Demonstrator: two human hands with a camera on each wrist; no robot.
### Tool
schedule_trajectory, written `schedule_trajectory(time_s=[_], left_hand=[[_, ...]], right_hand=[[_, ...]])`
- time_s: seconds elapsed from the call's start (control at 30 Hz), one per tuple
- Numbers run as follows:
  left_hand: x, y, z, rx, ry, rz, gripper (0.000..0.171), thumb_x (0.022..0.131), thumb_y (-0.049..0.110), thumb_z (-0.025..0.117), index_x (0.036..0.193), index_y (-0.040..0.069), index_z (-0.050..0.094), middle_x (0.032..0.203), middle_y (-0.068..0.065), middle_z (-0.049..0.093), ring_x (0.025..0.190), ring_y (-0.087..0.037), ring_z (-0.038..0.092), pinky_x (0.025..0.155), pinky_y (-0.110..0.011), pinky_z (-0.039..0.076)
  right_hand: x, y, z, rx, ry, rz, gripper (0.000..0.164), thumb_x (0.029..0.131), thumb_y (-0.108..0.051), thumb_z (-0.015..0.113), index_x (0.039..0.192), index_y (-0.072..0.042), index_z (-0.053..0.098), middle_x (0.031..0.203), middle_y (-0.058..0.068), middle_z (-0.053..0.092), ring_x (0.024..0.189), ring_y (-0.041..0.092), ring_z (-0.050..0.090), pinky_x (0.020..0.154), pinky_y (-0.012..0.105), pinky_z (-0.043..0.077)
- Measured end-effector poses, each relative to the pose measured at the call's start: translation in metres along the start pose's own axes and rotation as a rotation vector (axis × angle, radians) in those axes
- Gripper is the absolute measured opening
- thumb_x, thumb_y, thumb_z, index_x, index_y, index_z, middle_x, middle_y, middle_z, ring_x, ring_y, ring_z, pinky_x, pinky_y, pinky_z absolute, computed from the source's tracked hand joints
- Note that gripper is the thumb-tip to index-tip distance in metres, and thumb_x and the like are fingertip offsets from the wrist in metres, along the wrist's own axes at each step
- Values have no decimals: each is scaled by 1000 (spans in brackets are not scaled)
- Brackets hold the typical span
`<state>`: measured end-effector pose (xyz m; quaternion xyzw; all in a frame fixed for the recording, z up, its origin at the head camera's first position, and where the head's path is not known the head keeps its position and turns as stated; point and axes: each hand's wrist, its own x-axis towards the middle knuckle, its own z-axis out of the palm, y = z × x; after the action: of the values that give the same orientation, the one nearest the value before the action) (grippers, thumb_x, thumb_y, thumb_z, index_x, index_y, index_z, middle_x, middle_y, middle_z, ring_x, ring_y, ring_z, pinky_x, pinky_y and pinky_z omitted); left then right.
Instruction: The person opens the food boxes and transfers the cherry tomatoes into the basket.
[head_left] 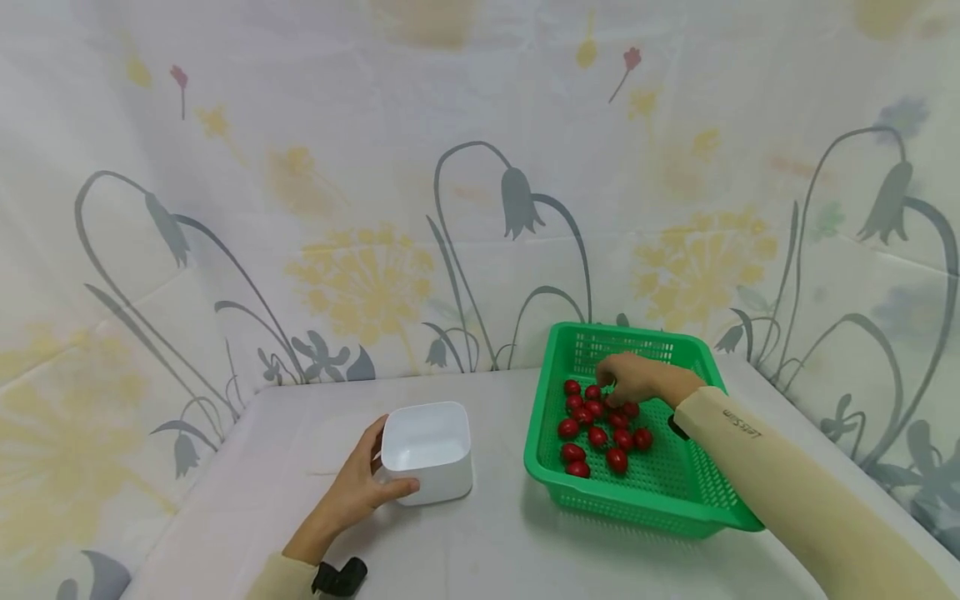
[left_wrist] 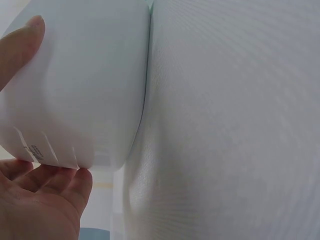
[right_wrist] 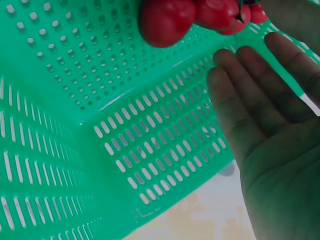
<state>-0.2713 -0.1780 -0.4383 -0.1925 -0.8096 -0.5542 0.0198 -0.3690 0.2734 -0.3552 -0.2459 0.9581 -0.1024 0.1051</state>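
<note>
A white square container point(head_left: 427, 446) stands on the table, its open top facing up and nothing visible inside. My left hand point(head_left: 365, 482) grips it from the left, thumb at the near wall and fingers around the far left side; in the left wrist view the fingertips point(left_wrist: 82, 175) press against its wall. To the right, a green perforated basket point(head_left: 708, 467) holds several red cherry tomatoes point(head_left: 617, 460). My right hand point(head_left: 637, 377) reaches into it, over the far part of the tomatoes. In the right wrist view its fingers point(right_wrist: 250, 85) extend beside the tomatoes point(right_wrist: 167, 22), without a hold on one showing.
A white cloth point(head_left: 480, 550) covers the table. Behind it hangs a pale curtain point(head_left: 375, 125) printed with grey and yellow flowers. The basket's raised rim point(head_left: 637, 492) surrounds my right hand, and a strip of tabletop separates basket and container.
</note>
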Motion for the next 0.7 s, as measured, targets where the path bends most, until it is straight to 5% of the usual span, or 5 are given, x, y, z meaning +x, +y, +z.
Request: schedule_trajectory(time_s=[0.47, 0.7], left_hand=[[-1, 0, -5, 17, -33, -33, 110, 72, 20, 85, 152, 7, 10, 149, -18, 31, 133, -33, 36, 110, -50, 29], [-3, 9, -18, 128, -36, 0, 115, 73, 27, 85, 152, 3, 5, 154, -23, 20, 140, -38, 23, 109, -50, 30]], right_hand=[[-11, -18, -21, 39, 67, -76, 23, 86, -9, 69, 108, -4, 64, 105, 9, 63, 93, 25, 60, 78, 39, 53], [-27, -30, -38, 27, 121, -110, 24, 88, -14, 68, 111, -7, 63, 110, 7, 62, 99, 29, 60, 83, 41, 52]])
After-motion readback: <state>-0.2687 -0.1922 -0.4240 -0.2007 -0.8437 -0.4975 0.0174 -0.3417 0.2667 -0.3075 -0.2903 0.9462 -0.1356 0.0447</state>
